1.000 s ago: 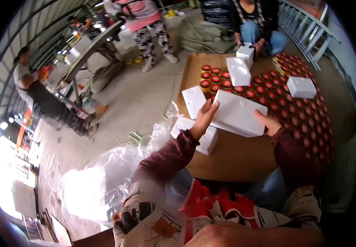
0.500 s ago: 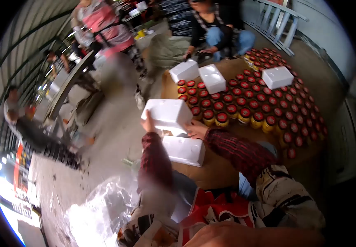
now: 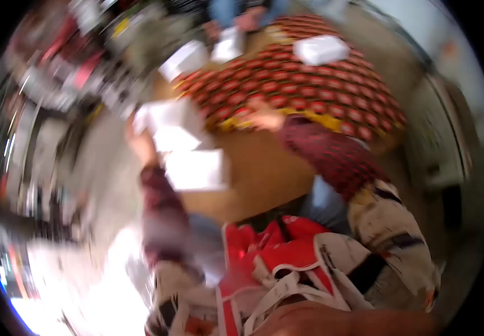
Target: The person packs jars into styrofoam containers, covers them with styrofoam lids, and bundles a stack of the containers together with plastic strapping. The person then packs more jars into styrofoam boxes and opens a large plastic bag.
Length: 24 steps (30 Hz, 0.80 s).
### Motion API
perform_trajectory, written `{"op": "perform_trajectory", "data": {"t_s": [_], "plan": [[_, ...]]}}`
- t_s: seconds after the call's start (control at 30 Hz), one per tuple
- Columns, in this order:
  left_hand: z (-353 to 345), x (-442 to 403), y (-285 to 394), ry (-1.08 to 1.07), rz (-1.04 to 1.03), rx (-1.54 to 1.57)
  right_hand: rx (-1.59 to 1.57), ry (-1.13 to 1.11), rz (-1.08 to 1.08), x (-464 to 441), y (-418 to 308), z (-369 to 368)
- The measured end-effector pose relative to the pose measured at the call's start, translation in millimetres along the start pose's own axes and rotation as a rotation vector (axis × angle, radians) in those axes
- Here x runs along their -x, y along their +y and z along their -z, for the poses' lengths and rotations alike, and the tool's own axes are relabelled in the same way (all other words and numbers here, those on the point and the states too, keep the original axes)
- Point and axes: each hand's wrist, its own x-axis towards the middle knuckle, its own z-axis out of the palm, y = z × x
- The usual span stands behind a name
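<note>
My left hand (image 3: 142, 144) rests against the left side of a white foam box (image 3: 173, 122), its fingers along the edge. That box sits at the back of a second white foam box (image 3: 197, 170), close against it. My right hand (image 3: 265, 116) is off the box, stretched out over the near edge of the red-lidded jars (image 3: 309, 92). Motion smears its fingers, but they look extended with nothing held. The jars stand packed in rows on brown cardboard (image 3: 259, 173); their yellowish sides show along the front.
Another white foam box (image 3: 321, 50) lies on top of the jars. Two more, a left one (image 3: 184, 60) and a smaller-looking one (image 3: 228, 45), are at the far edge, near a co-worker's hands (image 3: 250, 19). Bright plastic film (image 3: 124, 269) lies at lower left.
My right hand has left the foam box and moved right to the jars. My left hand stays on the box. The view has swung, shifting the scene left and up.
</note>
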Motion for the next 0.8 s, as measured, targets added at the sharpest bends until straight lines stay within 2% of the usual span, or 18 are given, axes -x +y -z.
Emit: {"op": "perform_trajectory", "data": {"t_s": [0.03, 0.07, 0.1, 0.13, 0.2, 0.23, 0.3, 0.37, 0.4, 0.43, 0.5, 0.57, 0.63, 0.7, 0.77, 0.8], "plan": [[2.4, 2.7, 16.1, -0.002, -0.143, -0.034, -0.221, -0.047, 0.014, 40.5, -38.4, -6.4], [7.1, 11.5, 64.1, -0.031, -0.067, 0.005, -0.173, -0.064, -0.024, 22.0, -23.7, 8.1], [7.5, 18.1, 63.2, -0.002, -0.025, 0.069, -0.125, -0.082, -0.060, 3.9, -9.4, 23.4], [11.5, 31.6, 92.3, 0.001, -0.001, 0.147, -0.042, -0.047, -0.108, 6.4, -24.4, 19.8], [25.0, 68.8, 125.1, 0.126, -0.167, 0.231, -0.147, -0.025, -0.111, -3.3, -16.1, 19.8], [42.3, 93.6, 136.8, 0.139, -0.110, 0.246, -0.159, -0.046, -0.115, -9.6, -10.4, 20.8], [76.8, 133.3, 133.5, 0.168, -0.108, 0.002, -0.183, -0.100, -0.089, -14.8, -12.2, 18.7], [109.3, 181.9, 96.6, 0.274, 0.043, -0.229, -0.106, -0.081, -0.070, 4.9, -37.4, -0.3], [129.3, 208.5, 73.7, 0.239, 0.113, -0.475, -0.092, -0.092, -0.079, 6.8, -36.9, -0.3], [150.9, 236.7, 56.5, 0.124, 0.242, -0.707, -0.065, -0.112, -0.069, 5.3, -36.5, -1.7], [183.8, 296.4, 41.2, -0.135, 0.667, -1.023, -0.027, -0.168, -0.061, 1.1, -30.1, -6.0], [221.4, 345.5, 27.7, -0.246, 0.814, -1.191, 0.037, -0.152, -0.082, -7.6, -14.4, -7.1], [257.1, 386.3, 11.9, -0.251, 1.077, -1.255, 0.074, -0.145, -0.069, -0.9, -18.0, -14.4], [293.7, 427.5, -9.2, -0.074, 1.179, -1.134, 0.074, -0.153, -0.086, -1.1, -15.1, -14.1], [338.7, 492.1, -65.9, -0.060, 1.218, -0.987, 0.072, -0.159, -0.106, 0.1, -17.0, -18.0], [353.7, 490.9, -67.1, -0.195, 1.203, -0.940, 0.057, -0.172, -0.118, 0.6, -18.1, -20.6]]}}
